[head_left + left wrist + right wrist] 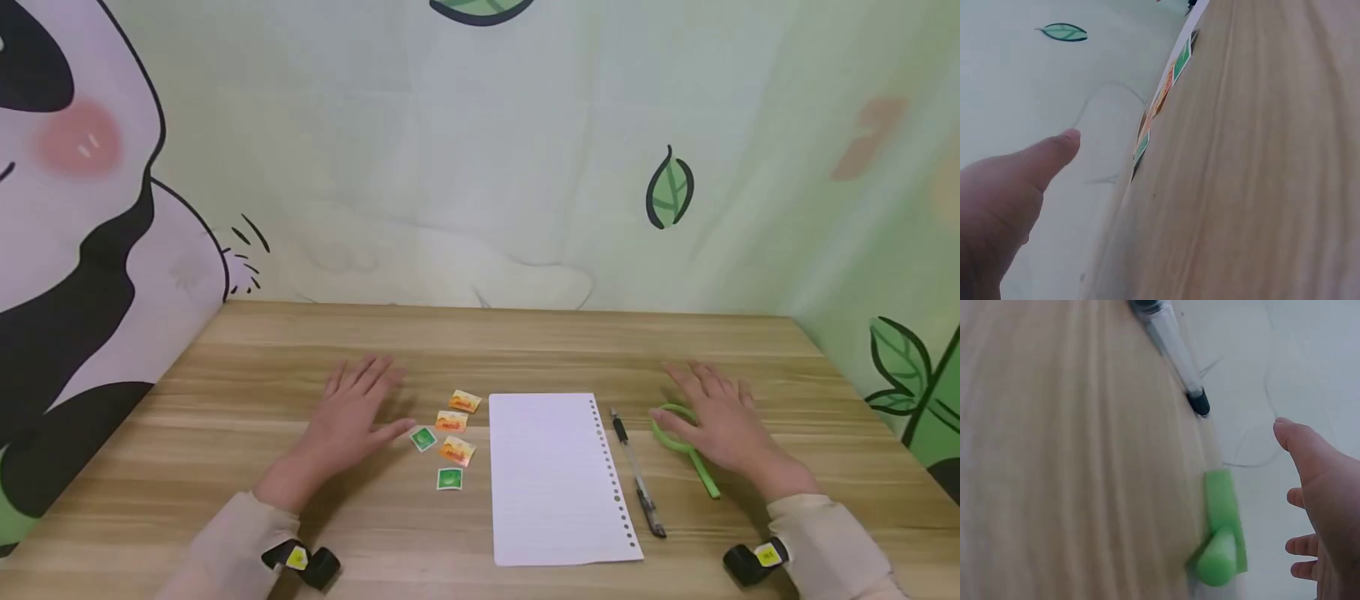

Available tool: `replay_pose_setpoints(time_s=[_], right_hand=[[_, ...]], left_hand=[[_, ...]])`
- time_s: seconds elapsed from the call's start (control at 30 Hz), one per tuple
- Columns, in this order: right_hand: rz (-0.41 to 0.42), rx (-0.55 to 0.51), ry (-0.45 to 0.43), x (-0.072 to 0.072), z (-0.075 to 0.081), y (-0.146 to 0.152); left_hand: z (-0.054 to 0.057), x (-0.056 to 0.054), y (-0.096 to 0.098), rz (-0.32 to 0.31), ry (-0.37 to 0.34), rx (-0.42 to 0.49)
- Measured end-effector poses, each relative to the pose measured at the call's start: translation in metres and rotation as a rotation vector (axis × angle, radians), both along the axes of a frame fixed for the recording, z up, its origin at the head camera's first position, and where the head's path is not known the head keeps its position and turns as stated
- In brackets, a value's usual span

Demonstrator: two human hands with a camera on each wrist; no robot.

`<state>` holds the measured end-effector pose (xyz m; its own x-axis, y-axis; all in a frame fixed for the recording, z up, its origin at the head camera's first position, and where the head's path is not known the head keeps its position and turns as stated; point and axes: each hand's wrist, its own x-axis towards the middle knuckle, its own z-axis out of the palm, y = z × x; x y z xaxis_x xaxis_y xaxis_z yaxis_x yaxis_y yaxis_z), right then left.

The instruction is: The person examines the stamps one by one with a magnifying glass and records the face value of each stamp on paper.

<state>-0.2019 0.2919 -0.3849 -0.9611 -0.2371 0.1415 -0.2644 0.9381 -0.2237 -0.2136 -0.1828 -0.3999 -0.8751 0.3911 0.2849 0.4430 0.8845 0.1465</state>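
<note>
— What sits under the right hand (716, 425)?

— A bright green looped tool (678, 440), a ring with a straight handle running toward the near right. The hand lies flat over the ring's far side, fingers straight and spread, gripping nothing. It lies on the wooden table (247, 367), right of the pen (636, 472).

— And the left hand (352, 421)?

— Also flat on the wood, fingers relaxed and apart, holding nothing. Its thumb points at the nearest of five small stickers (450, 437): three orange, two green with white borders. They lie between that hand and the sheet of lined paper (555, 475), whose punched holes run down its right edge.

— What can't you make out?

— The print on the stickers is too small to read. Part of the green ring is covered by the palm. In the right wrist view the tool is blurred, and only the pen's clear barrel and dark tip show. The left wrist view catches the stickers edge-on as thin slivers.
</note>
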Motion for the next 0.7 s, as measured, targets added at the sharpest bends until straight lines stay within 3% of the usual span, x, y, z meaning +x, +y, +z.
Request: replay_pose_setpoints(time_s=[0.23,0.47,0.7], right_hand=[[0.020,-0.042,0.041,0.004,0.012,-0.002],[0.032,-0.081,0.088,0.012,0.025,-0.003],[0.008,-0.144,0.074,0.024,0.030,-0.004]], left_hand=[[0.016,0.013,0.016,-0.081,0.092,0.003],[0.022,0.026,0.029,-0.165,0.198,0.016],[0.018,0.038,0.039,-0.260,0.175,0.096]])
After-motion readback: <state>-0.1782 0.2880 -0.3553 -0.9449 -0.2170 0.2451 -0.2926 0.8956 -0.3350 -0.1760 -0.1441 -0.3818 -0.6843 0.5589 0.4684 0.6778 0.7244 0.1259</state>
